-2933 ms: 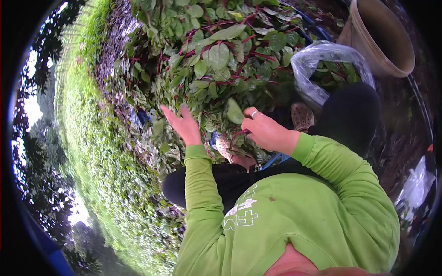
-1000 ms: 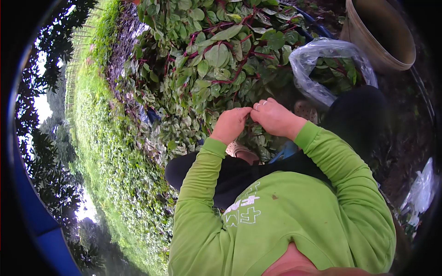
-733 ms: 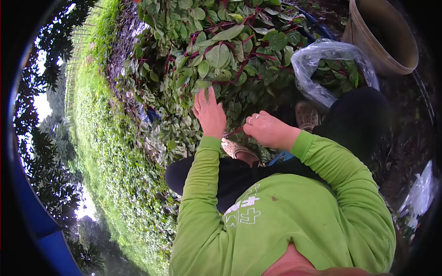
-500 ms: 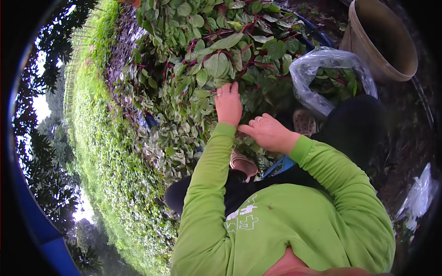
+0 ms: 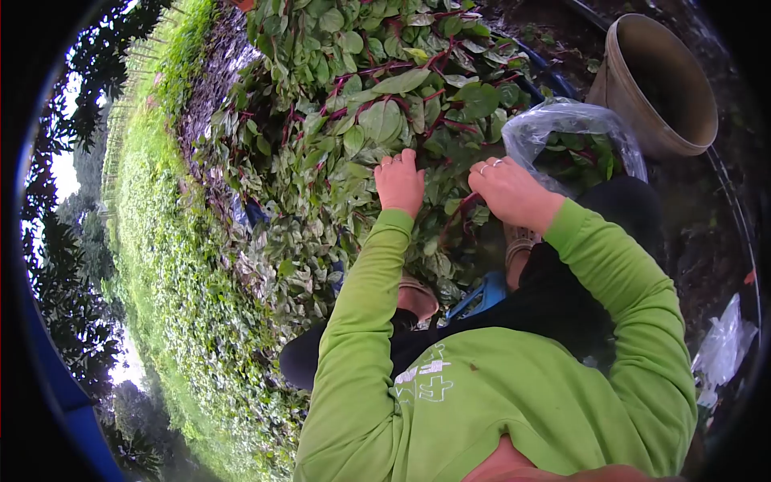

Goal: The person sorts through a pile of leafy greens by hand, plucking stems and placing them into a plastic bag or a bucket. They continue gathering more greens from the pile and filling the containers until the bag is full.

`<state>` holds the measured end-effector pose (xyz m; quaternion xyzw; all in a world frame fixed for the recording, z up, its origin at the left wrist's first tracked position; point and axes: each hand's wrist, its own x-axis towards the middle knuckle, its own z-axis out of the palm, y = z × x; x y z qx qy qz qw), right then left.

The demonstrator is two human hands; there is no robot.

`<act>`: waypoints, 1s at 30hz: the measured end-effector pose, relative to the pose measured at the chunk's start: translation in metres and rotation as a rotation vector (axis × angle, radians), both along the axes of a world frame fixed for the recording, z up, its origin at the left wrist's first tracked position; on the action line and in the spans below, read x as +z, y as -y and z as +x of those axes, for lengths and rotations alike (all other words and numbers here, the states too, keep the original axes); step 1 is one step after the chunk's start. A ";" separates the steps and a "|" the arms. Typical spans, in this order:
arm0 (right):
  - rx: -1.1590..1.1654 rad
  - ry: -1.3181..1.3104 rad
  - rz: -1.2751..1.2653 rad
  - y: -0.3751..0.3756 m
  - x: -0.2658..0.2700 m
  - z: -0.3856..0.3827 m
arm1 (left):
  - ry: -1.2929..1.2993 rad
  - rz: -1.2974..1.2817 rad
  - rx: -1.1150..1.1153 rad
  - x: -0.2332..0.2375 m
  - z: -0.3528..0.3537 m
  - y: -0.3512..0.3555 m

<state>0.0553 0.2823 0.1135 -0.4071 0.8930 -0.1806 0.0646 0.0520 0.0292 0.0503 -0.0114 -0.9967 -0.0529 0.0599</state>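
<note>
Apparently for control, the right hand [image 5: 511, 191] pinched a stem [image 5: 463, 206]; the left hand [image 5: 400, 189] met leaves [image 5: 381, 120], its fingers' grip unclear.

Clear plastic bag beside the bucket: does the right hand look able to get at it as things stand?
Probably yes: the right hand is right by the plastic bag, whose mouth looks open. A reddish stem seems pinched in its fingers, and the knee hides the bag's near side.
</note>
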 end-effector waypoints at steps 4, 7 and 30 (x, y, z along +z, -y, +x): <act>-0.002 -0.108 -0.207 0.009 -0.026 -0.007 | 0.030 0.258 -0.024 0.013 0.007 0.001; -0.021 -0.173 -0.331 0.017 -0.020 -0.013 | 0.112 0.667 -0.038 0.018 0.022 0.014; 0.345 -0.165 -0.246 0.036 -0.045 0.020 | 0.510 1.845 0.285 0.002 0.047 -0.054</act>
